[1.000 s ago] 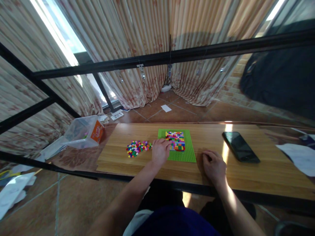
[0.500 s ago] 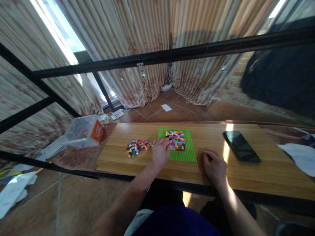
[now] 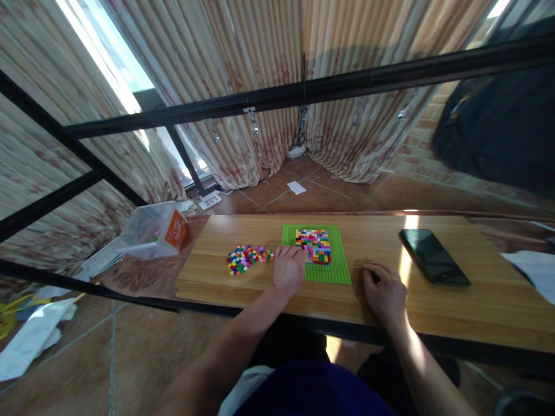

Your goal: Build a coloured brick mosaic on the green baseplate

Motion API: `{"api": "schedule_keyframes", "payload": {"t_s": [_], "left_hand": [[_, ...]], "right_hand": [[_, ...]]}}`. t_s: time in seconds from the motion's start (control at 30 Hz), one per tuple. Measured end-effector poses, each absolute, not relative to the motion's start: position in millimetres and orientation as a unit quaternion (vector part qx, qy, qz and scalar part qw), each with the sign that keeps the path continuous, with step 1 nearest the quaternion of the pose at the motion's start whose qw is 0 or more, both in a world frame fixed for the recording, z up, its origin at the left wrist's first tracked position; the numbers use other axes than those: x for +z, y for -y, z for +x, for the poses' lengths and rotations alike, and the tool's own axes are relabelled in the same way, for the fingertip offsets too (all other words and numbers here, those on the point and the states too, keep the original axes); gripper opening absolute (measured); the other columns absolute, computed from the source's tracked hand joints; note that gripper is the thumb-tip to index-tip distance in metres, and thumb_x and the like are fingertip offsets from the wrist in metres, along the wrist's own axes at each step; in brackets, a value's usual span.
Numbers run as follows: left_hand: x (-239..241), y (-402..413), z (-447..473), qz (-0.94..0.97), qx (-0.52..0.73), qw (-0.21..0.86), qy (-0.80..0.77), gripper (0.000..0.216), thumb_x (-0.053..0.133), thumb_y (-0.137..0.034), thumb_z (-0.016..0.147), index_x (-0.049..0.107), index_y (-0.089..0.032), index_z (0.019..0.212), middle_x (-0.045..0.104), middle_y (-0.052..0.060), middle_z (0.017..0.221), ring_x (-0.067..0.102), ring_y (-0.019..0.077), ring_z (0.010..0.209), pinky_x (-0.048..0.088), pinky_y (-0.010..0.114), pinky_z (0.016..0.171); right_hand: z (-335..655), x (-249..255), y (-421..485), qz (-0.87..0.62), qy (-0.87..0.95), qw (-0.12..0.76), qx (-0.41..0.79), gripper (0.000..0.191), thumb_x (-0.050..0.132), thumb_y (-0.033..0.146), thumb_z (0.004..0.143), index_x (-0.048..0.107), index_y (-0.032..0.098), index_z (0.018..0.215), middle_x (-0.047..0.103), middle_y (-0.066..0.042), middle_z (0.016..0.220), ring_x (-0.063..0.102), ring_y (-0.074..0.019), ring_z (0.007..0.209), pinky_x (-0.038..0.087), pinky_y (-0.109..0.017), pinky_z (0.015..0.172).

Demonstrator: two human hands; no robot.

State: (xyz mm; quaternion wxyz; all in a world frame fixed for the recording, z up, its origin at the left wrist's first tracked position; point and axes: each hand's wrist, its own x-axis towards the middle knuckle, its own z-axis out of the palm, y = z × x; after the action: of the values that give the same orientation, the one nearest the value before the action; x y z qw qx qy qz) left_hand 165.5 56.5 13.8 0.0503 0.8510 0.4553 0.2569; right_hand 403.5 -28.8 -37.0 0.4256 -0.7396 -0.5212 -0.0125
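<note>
My left hand (image 3: pixel 289 269) is over the left edge of a green studded baseplate (image 3: pixel 329 275), its fingers bent together at the left side of a block of colourful bricks (image 3: pixel 318 247) fixed there. Whatever the fingertips pinch is hidden or too small to name. Left of that hand lies a loose pile of small mixed-colour bricks (image 3: pixel 245 258) on the wooden table (image 3: pixel 208 286). My right hand (image 3: pixel 384 293) rests on the tabletop to the right of the baseplate, fingers curled in; I make out nothing in it.
A black smartphone (image 3: pixel 433 257) lies on the table at the right. A clear plastic box (image 3: pixel 151 231) with an orange label stands beyond the table's left end. Behind the table, a black metal bar (image 3: pixel 277 99) crosses in front of the curtains. White paper (image 3: pixel 531 274) is at far right.
The whole view has shifted slightly. Relative to the baseplate, my left hand stays at the brick block's left side with its fingers a little lower. My right hand has not visibly moved.
</note>
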Motion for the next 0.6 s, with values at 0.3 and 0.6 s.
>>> {"api": "schedule_keyframes", "payload": {"t_s": [0.3,0.6], "left_hand": [[19,-51,164,0.848,0.258,0.062,-0.458,0.025,0.047,-0.023,0.100,0.071,-0.023,0.109,0.072,0.006,0.105,0.059,0.0230,0.098,0.041,0.041,0.089],[13,-46,112,0.774,0.253,0.056,-0.577,0.018,0.056,-0.015,0.091,0.067,-0.019,0.105,0.070,0.008,0.104,0.059,0.0262,0.101,0.044,0.042,0.092]], "right_hand": [[406,-42,27,-0.738,0.526,0.423,-0.020,0.029,0.051,0.037,0.086,0.074,0.020,0.084,0.072,-0.010,0.098,0.066,-0.0251,0.093,0.052,-0.041,0.087],[406,-40,27,-0.728,0.536,0.427,-0.022,0.029,0.050,0.036,0.086,0.073,0.020,0.085,0.073,-0.011,0.097,0.066,-0.0246,0.092,0.052,-0.040,0.087]]}}
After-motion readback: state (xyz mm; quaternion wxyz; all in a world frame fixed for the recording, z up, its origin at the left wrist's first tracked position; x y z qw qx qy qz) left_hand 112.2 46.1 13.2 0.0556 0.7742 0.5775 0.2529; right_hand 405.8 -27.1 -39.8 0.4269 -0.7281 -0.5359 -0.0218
